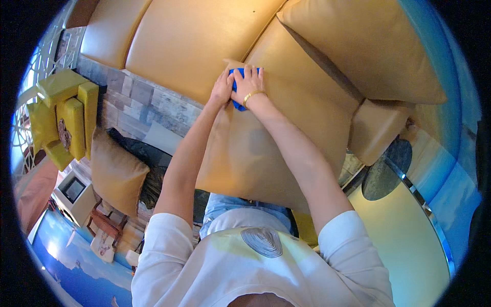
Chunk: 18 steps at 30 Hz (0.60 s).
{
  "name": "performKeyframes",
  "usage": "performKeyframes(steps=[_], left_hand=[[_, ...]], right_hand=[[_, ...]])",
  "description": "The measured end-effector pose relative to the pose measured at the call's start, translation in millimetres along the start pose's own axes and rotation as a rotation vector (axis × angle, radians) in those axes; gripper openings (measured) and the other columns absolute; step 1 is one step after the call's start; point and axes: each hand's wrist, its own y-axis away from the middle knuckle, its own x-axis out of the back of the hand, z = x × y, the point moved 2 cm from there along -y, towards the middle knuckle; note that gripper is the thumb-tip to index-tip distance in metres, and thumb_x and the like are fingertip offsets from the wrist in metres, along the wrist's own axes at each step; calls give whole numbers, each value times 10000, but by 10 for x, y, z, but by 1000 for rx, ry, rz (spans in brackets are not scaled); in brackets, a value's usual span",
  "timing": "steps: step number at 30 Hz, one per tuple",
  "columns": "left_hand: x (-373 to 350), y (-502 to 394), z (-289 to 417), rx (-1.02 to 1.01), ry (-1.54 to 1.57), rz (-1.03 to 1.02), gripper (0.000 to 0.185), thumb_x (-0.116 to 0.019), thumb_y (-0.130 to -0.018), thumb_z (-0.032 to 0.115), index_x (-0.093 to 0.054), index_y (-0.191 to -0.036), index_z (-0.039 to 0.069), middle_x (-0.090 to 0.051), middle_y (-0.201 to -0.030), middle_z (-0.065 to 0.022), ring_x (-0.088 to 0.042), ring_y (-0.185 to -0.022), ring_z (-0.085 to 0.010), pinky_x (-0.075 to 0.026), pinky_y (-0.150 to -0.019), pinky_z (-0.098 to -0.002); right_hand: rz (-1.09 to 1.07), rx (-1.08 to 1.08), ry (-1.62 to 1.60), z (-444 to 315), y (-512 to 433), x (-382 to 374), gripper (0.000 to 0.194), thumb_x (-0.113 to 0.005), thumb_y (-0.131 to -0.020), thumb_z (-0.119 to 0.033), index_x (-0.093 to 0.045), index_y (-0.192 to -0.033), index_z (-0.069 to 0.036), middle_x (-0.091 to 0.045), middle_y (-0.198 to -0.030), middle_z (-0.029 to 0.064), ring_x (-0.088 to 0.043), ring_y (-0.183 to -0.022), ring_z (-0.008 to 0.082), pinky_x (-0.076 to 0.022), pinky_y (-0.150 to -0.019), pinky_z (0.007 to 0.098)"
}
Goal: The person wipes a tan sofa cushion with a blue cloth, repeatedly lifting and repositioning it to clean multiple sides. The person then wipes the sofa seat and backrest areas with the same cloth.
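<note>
A tan leather sofa [307, 111] fills the upper middle of the head view. Both of my hands rest on it, near the seam between two seat sections. My right hand [249, 82], with a gold-coloured bracelet at the wrist, presses on a bunched blue cloth [239, 106]. Against the cloth's left side lies my left hand [222, 89], its fingertips beside those of the right. Part of the cloth is hidden under the fingers.
A large tan cushion [360, 42] leans at the upper right. Another cushion [117, 169] sits on a dark table [153, 184] at the left. Yellow armchairs [73, 111] stand farther left. At the lower right is a round-edged pale table [399, 230].
</note>
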Motion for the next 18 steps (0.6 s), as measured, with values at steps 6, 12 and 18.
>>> performKeyframes(steps=[6,12,18], left_hand=[[92,1159,104,34,96,-117,594,-373,-954,339,-232,-1381,-48,-217,-1444,-241,-199,-1352,-341,-175,-1103,-375],[26,605,-17,102,136,-40,634,-360,-953,398,-225,-1384,-46,-246,-1437,-233,-215,-1349,-332,-182,-1100,-359],[41,-402,12,359,280,9,847,-464,-853,577,-244,-1368,-59,-384,-1350,-251,-378,-1258,-337,-305,-1031,-386]], right_hand=[[-8,198,-55,-171,818,204,544,-592,-736,-377,-515,-1190,-87,-407,-1284,258,-335,-1236,423,-160,-1064,545],[57,153,-83,2,290,11,541,-574,-723,-427,-545,-1166,-118,-454,-1259,228,-368,-1232,362,-190,-1049,532],[-143,-83,-249,318,-448,-8,593,-607,-687,-432,-500,-1188,-135,-534,-1148,187,-507,-1088,338,-318,-956,497]])
